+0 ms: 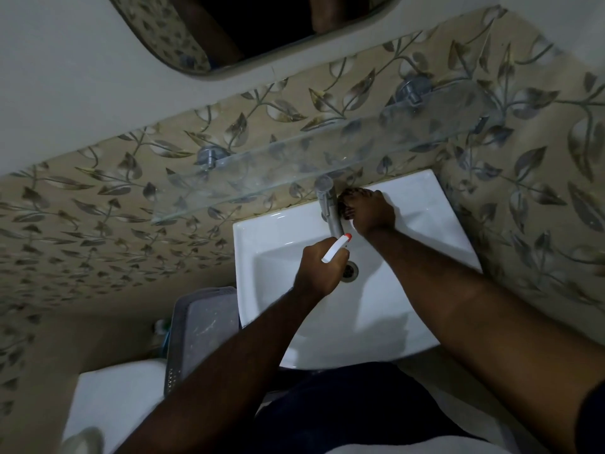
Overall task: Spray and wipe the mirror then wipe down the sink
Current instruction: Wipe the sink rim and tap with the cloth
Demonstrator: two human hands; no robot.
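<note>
You face a white sink [425, 257], grey metal tap [330, 208], beige wall tiles [98, 224] patterned with grey leaves, and a white, red-tipped spray nozzle [337, 247].

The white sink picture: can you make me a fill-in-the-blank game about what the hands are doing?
1. The left hand holds a white spray bottle with a ____ nozzle tip.
2. The right hand presses a dark cloth against the silver metal ____.
3. Above the white ceramic sink hangs a clear ____ shelf.

Missing words: red; tap; glass
</note>
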